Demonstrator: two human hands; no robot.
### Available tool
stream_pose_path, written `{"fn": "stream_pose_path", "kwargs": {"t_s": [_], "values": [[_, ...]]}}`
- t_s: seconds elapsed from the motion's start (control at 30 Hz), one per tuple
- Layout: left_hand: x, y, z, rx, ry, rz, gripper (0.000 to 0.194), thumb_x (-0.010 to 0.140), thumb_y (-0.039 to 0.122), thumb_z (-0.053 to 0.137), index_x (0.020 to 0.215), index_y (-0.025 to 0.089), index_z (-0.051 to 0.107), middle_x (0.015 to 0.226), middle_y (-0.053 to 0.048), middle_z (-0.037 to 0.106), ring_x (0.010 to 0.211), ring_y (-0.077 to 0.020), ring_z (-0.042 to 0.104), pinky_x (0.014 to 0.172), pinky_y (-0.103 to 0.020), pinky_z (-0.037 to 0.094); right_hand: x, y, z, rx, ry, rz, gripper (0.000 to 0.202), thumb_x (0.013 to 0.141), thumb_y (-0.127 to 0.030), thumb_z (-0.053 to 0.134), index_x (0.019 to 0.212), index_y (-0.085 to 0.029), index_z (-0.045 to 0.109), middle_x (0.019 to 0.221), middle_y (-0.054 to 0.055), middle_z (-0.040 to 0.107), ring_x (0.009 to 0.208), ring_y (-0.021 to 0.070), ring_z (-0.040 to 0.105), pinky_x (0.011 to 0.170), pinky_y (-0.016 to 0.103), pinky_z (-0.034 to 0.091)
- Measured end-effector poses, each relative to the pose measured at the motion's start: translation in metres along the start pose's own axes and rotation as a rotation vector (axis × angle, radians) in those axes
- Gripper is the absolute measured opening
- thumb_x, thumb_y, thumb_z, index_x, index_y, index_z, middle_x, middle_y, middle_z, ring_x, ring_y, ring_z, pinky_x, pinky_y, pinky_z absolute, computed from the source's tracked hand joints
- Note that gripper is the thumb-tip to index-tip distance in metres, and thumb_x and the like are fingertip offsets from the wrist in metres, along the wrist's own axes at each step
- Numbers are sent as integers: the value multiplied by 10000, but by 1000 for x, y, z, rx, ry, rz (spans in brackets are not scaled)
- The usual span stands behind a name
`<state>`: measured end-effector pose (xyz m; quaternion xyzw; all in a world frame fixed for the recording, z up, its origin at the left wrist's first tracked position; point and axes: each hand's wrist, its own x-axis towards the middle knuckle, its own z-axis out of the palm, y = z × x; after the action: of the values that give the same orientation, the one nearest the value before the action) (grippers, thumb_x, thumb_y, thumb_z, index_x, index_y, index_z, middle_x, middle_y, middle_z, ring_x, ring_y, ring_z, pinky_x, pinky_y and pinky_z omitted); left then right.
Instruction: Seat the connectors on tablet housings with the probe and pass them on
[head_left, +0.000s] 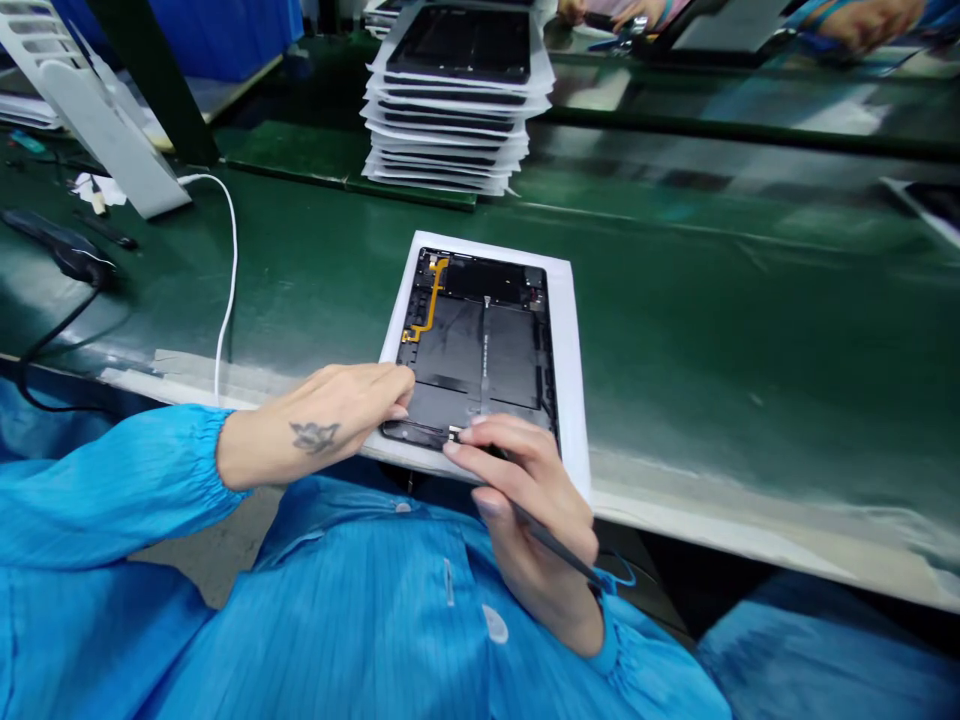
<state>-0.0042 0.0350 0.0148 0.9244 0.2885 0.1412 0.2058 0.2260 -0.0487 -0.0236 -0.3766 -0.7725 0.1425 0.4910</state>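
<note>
- Opened tablet (480, 345), back cover off, lies on a white sheet (571, 400) at the bench's (712, 330) near edge, within easy reach.
- Left hand (330, 425), fingers flat and holding nothing, presses the tablet's near-left corner, apparently steadying it.
- Right hand (525, 510) grips a thin dark tool (555, 550) pen-fashion, fingers closed, tip at the near edge.
- Bench right of the sheet lies open; a stack of trays (454, 95) stands at the far edge.

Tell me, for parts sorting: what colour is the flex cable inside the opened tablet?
Orange-yellow flex cable, at the opened tablet's upper left; head view.
</note>
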Motion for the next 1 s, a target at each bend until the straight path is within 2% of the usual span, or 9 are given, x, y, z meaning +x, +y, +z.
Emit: {"fn": "stream_pose_path", "kwargs": {"t_s": [0.07,0.17,0.23,0.37,0.5,0.63,1.0], "values": [[-6,2,4,-25,55,13,136,1057,194,413,932,208,465,824,21,539,668,-112,509,619,-239,387,3,-1,-2,-2,28,-25,270,1032,-173,462,1219,-121,649,1068,126,674,1155,268,609,971,448,509],[-12,9,9,-68,158,-5,98,1043,162,443,981,202,508,885,8,592,735,-106,571,665,-222,440,11,-3,2,-119,-53,-37,306,1006,-83,455,1265,-124,612,942,84,682,931,214,625,788,362,514],[-14,15,11,-124,212,-73,81,1001,120,506,1001,200,523,890,14,617,738,-95,596,667,-204,463,18,-4,8,-277,-142,-38,281,995,-69,470,1213,-135,635,912,72,682,815,196,555,691,341,450],[-14,24,15,-241,267,-175,158,942,84,568,1037,205,532,873,29,636,729,-83,623,664,-175,505,28,-1,22,-418,-217,-51,224,1015,-118,461,1006,-148,683,893,75,679,802,206,485,677,356,365],[-16,21,19,-247,353,-186,148,957,100,583,1062,203,569,904,21,653,778,-79,645,719,-168,528,32,3,31,-396,-191,-72,322,1005,-78,398,820,-175,644,800,56,641,762,203,445,676,356,326],[-20,12,20,-243,440,-241,69,978,197,634,1045,208,645,930,-3,682,832,-107,664,737,-203,533,33,7,34,-339,-151,-33,234,935,-44,507,771,-170,616,775,50,610,760,198,435,673,351,306],[-13,18,19,-239,437,-196,67,979,226,646,961,185,696,848,-17,703,768,-121,654,673,-236,514,33,10,33,-230,-150,35,201,912,-31,518,830,-174,634,798,45,603,780,196,445,686,354,336]]}}
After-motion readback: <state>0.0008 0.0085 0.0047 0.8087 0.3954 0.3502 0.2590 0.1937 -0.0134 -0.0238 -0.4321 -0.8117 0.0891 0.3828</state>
